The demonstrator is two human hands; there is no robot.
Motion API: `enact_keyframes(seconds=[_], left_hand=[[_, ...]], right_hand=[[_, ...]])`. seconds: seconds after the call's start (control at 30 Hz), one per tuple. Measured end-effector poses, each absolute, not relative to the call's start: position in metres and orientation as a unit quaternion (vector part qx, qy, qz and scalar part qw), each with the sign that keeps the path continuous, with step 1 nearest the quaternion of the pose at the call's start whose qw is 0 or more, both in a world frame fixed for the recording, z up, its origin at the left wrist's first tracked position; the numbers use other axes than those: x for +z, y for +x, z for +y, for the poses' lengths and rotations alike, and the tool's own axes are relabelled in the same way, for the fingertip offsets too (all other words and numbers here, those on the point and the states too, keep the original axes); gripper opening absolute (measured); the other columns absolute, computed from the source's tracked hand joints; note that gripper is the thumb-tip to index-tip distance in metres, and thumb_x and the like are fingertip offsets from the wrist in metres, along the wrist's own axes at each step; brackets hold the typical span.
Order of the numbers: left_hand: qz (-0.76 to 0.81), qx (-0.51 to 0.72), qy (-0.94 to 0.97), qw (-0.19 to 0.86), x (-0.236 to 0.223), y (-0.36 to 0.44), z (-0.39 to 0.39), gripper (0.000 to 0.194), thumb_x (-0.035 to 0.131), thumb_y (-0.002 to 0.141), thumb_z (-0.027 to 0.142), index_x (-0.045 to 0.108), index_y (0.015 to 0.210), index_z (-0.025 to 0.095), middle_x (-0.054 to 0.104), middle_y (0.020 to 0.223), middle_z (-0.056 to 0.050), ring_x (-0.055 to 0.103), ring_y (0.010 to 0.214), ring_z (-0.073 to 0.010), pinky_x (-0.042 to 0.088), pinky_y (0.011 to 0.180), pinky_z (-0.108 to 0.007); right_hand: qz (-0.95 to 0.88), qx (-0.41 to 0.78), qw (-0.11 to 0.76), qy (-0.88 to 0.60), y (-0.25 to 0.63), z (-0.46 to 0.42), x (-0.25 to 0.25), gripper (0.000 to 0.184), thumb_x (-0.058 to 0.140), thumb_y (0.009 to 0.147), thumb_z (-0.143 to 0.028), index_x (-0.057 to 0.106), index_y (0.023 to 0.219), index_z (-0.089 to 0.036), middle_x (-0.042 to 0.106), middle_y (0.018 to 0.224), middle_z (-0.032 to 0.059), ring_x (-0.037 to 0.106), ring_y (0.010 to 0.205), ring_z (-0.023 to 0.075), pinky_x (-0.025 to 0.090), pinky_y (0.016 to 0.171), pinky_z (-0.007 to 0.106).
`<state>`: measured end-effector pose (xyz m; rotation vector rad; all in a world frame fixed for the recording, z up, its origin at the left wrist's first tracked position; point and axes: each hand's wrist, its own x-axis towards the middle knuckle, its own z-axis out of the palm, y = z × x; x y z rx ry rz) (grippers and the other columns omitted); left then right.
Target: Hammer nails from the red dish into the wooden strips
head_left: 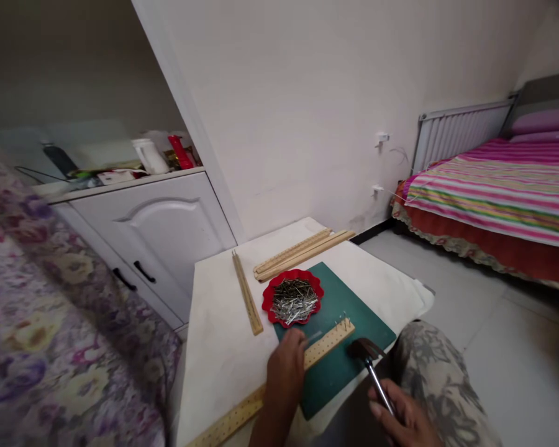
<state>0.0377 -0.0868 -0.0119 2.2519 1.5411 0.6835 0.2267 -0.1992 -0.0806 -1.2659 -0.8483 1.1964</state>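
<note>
My left hand point(286, 366) rests on a long wooden strip with holes point(328, 344) that lies across a green cutting mat point(354, 323). Its fingers pinch a small nail over the strip. A few nails stand upright in the strip's far end point(343, 323). My right hand point(400, 413) is wrapped round the metal handle of a small hammer point(363, 351), whose dark head hovers just above the mat's near edge. A red scalloped dish point(292, 298) full of nails sits on the mat beyond my left hand.
A loose wooden strip point(248, 293) lies left of the dish and a bundle of strips point(302, 253) at the table's far edge. A white cabinet point(158, 236) stands behind, floral fabric point(51, 310) at left, a striped bed point(498, 186) at right. My knee point(433, 366) is beside the table.
</note>
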Motion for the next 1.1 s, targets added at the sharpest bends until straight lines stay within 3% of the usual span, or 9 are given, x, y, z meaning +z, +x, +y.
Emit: enact_keyframes(seconds=[0.17,0.4,0.63,0.73,0.9,1.0,1.1], left_hand=[[0.393,0.213,0.835,0.321,-0.039,0.062,-0.136,0.020,0.038,0.092,0.026,0.049,0.077,0.020,0.057,0.077,-0.001,0.053,0.072,-0.0136,0.036,0.065,-0.022],[0.363,0.198,0.844,0.343,-0.047,0.071,-0.146,0.017,0.038,0.091,0.024,0.051,0.081,0.020,0.058,0.082,-0.003,0.052,0.076,-0.0141,0.036,0.067,-0.022],[0.398,0.225,0.801,0.387,-0.039,0.078,-0.146,0.014,0.044,0.086,0.023,0.055,0.078,0.020,0.060,0.080,-0.003,0.054,0.075,-0.0148,0.038,0.067,-0.023],[0.427,0.284,0.698,0.500,-0.040,0.087,-0.147,0.011,0.051,0.080,0.025,0.055,0.073,0.018,0.058,0.065,0.000,0.053,0.062,-0.0128,0.039,0.060,-0.022],[0.442,0.349,0.497,0.660,-0.056,0.107,-0.151,0.020,0.066,0.065,0.033,0.056,0.067,0.016,0.059,0.051,0.000,0.052,0.047,-0.0112,0.039,0.051,-0.022],[0.436,0.372,0.450,0.685,-0.066,0.111,-0.151,0.026,0.071,0.060,0.037,0.059,0.066,0.014,0.062,0.052,-0.002,0.056,0.049,-0.0134,0.042,0.052,-0.024],[0.448,0.394,0.479,0.644,-0.065,0.108,-0.140,0.022,0.068,0.064,0.035,0.062,0.068,0.014,0.063,0.054,-0.002,0.056,0.052,-0.0140,0.043,0.054,-0.025]], right_hand=[[-0.384,0.487,0.582,-0.527,0.238,-0.196,-0.058,0.026,0.066,0.075,-0.045,0.061,0.085,-0.021,0.053,0.068,-0.0042,0.050,0.064,0.0157,0.043,0.061,0.024],[-0.345,0.477,0.608,-0.534,0.233,-0.197,-0.068,0.027,0.069,0.070,-0.045,0.062,0.082,-0.021,0.055,0.067,-0.0037,0.051,0.061,0.0162,0.044,0.057,0.024],[-0.287,0.461,0.635,-0.549,0.228,-0.196,-0.078,0.033,0.076,0.061,-0.045,0.061,0.079,-0.022,0.050,0.056,-0.0068,0.048,0.051,0.0137,0.039,0.047,0.021],[-0.264,0.474,0.641,-0.543,0.229,-0.195,-0.076,0.037,0.077,0.059,-0.047,0.060,0.080,-0.021,0.052,0.056,-0.0069,0.046,0.044,0.0114,0.035,0.041,0.019],[-0.271,0.504,0.624,-0.532,0.230,-0.193,-0.074,0.041,0.075,0.063,-0.051,0.056,0.084,-0.021,0.050,0.050,-0.0100,0.028,0.029,0.0026,0.017,0.030,0.015],[-0.272,0.502,0.632,-0.525,0.230,-0.192,-0.076,0.042,0.074,0.064,-0.051,0.055,0.084,-0.020,0.050,0.050,-0.0102,0.028,0.029,0.0014,0.017,0.030,0.013],[-0.263,0.491,0.643,-0.525,0.232,-0.191,-0.077,0.041,0.072,0.067,-0.053,0.055,0.085,-0.020,0.054,0.053,-0.0091,0.032,0.029,0.0018,0.020,0.029,0.013]])
